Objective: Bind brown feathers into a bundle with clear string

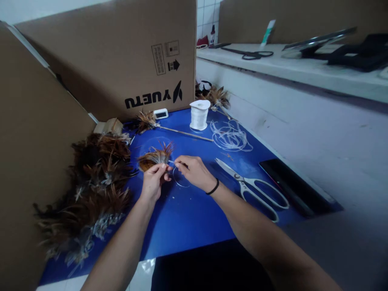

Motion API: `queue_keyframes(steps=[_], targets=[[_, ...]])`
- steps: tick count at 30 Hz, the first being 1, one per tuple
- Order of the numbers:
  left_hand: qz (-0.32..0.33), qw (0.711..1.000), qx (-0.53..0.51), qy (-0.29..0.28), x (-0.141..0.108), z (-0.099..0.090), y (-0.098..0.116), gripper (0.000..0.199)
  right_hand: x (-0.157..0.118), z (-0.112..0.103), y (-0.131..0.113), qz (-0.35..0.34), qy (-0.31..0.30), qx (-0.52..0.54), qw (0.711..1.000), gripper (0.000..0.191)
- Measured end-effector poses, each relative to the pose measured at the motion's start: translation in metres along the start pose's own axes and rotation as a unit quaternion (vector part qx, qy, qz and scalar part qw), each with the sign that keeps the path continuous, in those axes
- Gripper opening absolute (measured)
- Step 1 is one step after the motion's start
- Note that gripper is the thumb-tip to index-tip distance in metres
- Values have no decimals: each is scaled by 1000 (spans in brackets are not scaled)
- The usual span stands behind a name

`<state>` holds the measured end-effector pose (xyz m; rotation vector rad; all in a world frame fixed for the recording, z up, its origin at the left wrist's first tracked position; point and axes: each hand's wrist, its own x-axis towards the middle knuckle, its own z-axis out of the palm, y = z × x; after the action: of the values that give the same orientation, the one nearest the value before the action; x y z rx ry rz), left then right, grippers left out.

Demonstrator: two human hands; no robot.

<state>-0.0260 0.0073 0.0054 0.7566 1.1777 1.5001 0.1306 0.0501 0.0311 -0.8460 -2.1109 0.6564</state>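
Between the thumb and fingers of my left hand (152, 182) is a bundle of brown feathers (156, 157), its pale quill ends pointing right. My right hand (195, 171), with a black band at the wrist, pinches a thin white string (171, 161) beside those quills. A loop of the string hangs below both hands, just above or on the blue table. Fingers partly hide where the string meets the feathers. Behind my hands lies a stick (186, 132) with a feather tuft (146, 121) at its left end. To the right of my right hand are large scissors (238, 177), blades pointing away.
Piled feather bundles (100, 190) line the left side. A white spool (199, 117) stands at the back near loose clear string (232, 137). A dark phone-like slab (287, 186) lies right. Cardboard (106, 52) walls the back and left; a ledge (303, 72) runs along the right.
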Motion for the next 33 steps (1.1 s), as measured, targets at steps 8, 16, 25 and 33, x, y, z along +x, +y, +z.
queue_keyframes(steps=[8, 16, 25, 33], targets=[[23, 1000, 18, 5, 0, 2, -1, 26, -1, -1, -2, -10, -11, -70, 997, 22], [95, 992, 79, 24, 2, 0, -4, 21, -6, -1, -6, -4, -25, -167, 986, 26], [118, 984, 131, 23, 2, -2, -10, 22, -6, -3, -13, -10, -42, -197, 979, 26], [92, 985, 145, -1, -5, 4, -7, 20, -6, 0, -9, -11, -23, -212, 977, 24]])
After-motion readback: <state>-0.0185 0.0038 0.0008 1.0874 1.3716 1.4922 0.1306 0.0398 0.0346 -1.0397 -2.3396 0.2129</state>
